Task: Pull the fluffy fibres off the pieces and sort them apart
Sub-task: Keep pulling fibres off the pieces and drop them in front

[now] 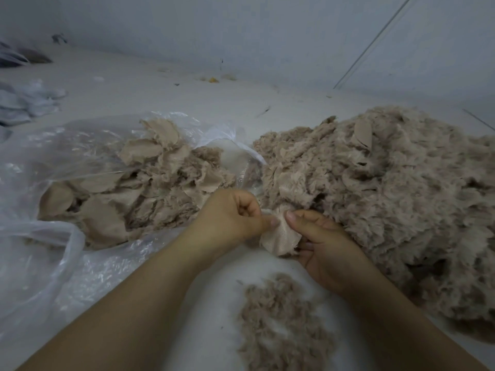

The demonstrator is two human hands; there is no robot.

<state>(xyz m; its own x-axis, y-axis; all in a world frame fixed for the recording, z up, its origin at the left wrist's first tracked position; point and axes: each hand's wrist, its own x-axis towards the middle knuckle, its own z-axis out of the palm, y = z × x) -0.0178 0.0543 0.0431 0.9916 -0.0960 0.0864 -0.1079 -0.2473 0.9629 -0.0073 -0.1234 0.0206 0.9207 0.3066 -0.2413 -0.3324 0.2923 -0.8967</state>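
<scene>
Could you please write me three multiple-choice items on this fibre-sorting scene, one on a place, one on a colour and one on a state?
1. Where does the small heap of loose fluff lie?
A. inside the plastic bag
B. on the surface between the forearms
C. on top of the big pile

2. What colour is the fabric piece in the hands?
A. beige
B. dark blue
C. bright yellow

3. How is the fabric piece held?
A. it lies untouched
B. one hand presses it flat
C. both hands pinch it

Answers:
1 B, the fluff sits on the white surface near the camera, apart from the plastic bag and the big pile.
2 A, it matches the beige pieces in the bag.
3 C, the left hand and right hand both grip it with their thumbs on top.
</scene>
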